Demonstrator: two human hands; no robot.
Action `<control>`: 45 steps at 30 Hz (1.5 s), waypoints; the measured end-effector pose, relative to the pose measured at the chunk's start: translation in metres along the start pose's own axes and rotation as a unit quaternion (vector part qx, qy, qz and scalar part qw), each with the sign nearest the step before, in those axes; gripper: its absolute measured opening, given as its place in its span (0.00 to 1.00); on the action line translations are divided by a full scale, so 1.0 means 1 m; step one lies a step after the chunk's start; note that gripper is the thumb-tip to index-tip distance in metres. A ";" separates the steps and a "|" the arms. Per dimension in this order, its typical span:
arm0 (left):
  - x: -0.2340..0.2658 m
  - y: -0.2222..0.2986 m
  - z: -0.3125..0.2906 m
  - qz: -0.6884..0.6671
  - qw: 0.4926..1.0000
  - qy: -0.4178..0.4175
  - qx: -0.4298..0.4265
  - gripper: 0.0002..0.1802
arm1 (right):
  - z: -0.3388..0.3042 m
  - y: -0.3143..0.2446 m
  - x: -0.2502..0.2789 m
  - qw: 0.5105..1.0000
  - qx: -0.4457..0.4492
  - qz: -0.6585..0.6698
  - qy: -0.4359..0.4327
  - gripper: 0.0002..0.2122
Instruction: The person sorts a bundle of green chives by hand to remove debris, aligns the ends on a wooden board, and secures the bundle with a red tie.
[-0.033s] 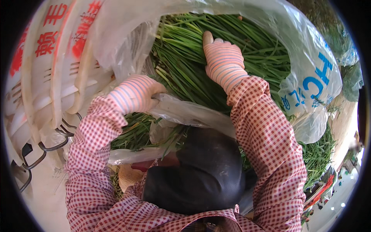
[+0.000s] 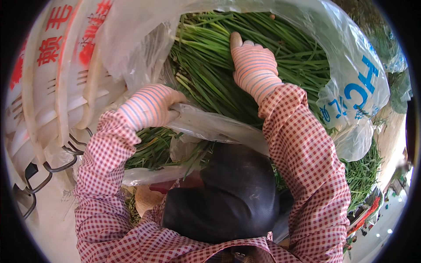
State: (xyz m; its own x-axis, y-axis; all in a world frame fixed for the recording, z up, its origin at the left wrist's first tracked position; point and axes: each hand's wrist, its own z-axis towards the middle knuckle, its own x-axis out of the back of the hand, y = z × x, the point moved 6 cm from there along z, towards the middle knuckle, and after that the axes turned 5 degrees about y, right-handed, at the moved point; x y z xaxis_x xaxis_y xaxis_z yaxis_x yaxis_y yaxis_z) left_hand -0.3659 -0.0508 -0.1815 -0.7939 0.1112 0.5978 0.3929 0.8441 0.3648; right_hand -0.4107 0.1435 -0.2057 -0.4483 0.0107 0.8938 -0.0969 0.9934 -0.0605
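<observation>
My left hand [image 2: 151, 106], in a pink and blue striped glove, pinches the near rim of a clear plastic bag [image 2: 219, 125] between thumb and fingers. Inside the bag lies a thick mass of long green leafy stalks [image 2: 206, 81], like garlic chives, their pale ends toward the left. On top of these stalks rests my right hand [image 2: 255, 65], gloved the same way. One bare-tipped digit stretches forward, apart from the others; the remaining fingertips point down and are partly hidden. More greens [image 2: 151, 147] show below the bag's near rim.
White plastic crates [image 2: 52, 87] with red lettering are nested at the left, beside dark metal hooks [image 2: 61, 166]. A black rounded thing [image 2: 228, 193] sits between my forearms. Loose greens [image 2: 364, 175] and a red-orange strip [image 2: 372, 208] lie at the right.
My left hand and the bag rim in it have shifted very slightly left. My right hand stays nearly in place on the stalks.
</observation>
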 end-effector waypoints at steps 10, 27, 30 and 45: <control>0.030 -0.014 -0.024 -0.175 0.973 0.147 0.037 0.37 | 0.010 0.010 0.006 0.995 0.012 0.096 -0.032 0.34; 0.000 0.058 0.055 -0.805 0.453 0.362 -0.128 0.69 | -0.006 0.090 0.009 0.795 0.123 0.594 -0.012 0.36; 0.001 0.055 0.077 -0.864 0.376 0.277 -0.187 0.62 | -0.021 0.087 0.016 0.812 0.075 0.579 -0.011 0.39; -0.030 0.012 0.112 -0.880 0.323 0.224 -0.268 0.43 | -0.047 0.021 0.129 0.961 0.170 0.093 0.196 0.48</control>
State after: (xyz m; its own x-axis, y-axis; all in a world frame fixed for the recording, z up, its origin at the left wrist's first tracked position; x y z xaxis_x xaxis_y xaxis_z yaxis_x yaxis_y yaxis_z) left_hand -0.3889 0.0151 -0.2750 0.0919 -0.4811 -0.8718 -0.3637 -0.8313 0.4204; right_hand -0.4283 0.1714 -0.0710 -0.1232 0.2920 0.9485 -0.3626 0.8764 -0.3169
